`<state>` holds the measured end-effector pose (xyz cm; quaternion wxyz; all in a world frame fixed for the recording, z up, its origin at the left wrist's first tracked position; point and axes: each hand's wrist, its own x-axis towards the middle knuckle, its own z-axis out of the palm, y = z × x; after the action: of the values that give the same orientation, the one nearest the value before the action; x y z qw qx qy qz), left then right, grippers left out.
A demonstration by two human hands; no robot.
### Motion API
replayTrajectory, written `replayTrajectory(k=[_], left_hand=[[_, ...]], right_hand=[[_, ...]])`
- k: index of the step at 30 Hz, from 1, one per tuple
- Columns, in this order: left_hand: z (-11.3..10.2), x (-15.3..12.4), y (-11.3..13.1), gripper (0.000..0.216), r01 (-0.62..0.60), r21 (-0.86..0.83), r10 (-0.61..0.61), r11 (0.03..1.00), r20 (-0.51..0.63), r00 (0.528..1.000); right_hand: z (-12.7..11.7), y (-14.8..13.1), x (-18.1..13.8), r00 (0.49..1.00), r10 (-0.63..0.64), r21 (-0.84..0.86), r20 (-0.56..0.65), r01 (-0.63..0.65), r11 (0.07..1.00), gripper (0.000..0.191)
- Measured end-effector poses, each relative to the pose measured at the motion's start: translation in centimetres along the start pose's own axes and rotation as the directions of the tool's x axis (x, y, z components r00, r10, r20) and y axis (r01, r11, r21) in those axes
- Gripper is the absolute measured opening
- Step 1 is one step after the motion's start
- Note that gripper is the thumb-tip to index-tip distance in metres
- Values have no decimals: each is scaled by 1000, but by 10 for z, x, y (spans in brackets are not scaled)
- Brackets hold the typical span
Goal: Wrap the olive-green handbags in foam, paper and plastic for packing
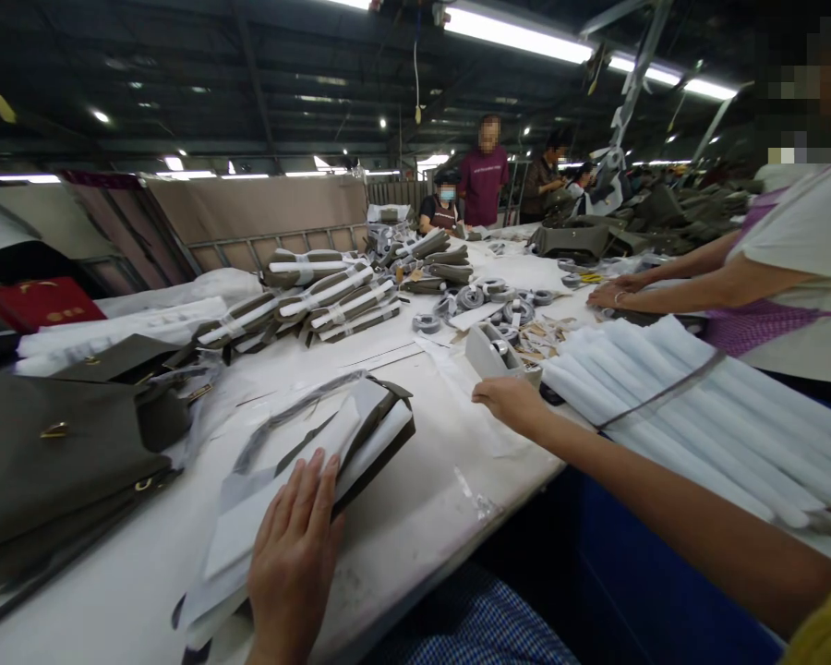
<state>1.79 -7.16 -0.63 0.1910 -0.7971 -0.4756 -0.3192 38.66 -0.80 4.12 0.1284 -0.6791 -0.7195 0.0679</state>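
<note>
My left hand lies flat with fingers stretched out, pressing on a folded olive-grey bag part layered with white foam sheet. A grey wrapped strap curves beside that bundle on the table. Over to the right, my right hand is closed, its fingertips pinched together just in front of a grey tape dispenser. Whatever is between those fingers is too small to make out.
Olive handbags stand at the left. Wrapped bundles pile up at the back, near rolled grey straps. White foam rolls lie right. A co-worker's hands work across the table; other people are farther back.
</note>
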Motion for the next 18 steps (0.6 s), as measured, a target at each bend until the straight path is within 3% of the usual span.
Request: replayTrajectory(k=[3, 5, 7, 9, 11, 15, 18], left_hand=[[-1, 0, -1, 65, 7, -15, -7, 1000, 5, 1000], [-2, 0, -1, 65, 8, -15, -8, 1000, 6, 1000], [-2, -1, 0, 66, 14, -9, -14, 1000, 12, 1000], [-2, -1, 1, 67, 12, -1, -12, 1000, 26, 1000], [-3, -2, 2, 68, 2, 13, -2, 1000, 32, 999], [-1, -2, 4, 68, -25, 30, 23, 999, 47, 999], [2, -3, 7, 68, -8, 42, 5, 999, 67, 998]], right_hand=[[-2, -19, -28, 986, -122, 95, 116, 111, 989, 17], [5, -27, -44, 950, -232, 237, 209, 181, 954, 17], [18, -31, -51, 954, -263, 362, 143, 197, 911, 23], [38, -32, -52, 984, -177, 385, -22, 172, 907, 36], [60, -36, -50, 990, -101, 339, -99, 129, 932, 54], [94, -62, -43, 979, -202, 408, -12, 189, 893, 69], [105, -98, -23, 973, -229, 693, -2, 166, 701, 57]])
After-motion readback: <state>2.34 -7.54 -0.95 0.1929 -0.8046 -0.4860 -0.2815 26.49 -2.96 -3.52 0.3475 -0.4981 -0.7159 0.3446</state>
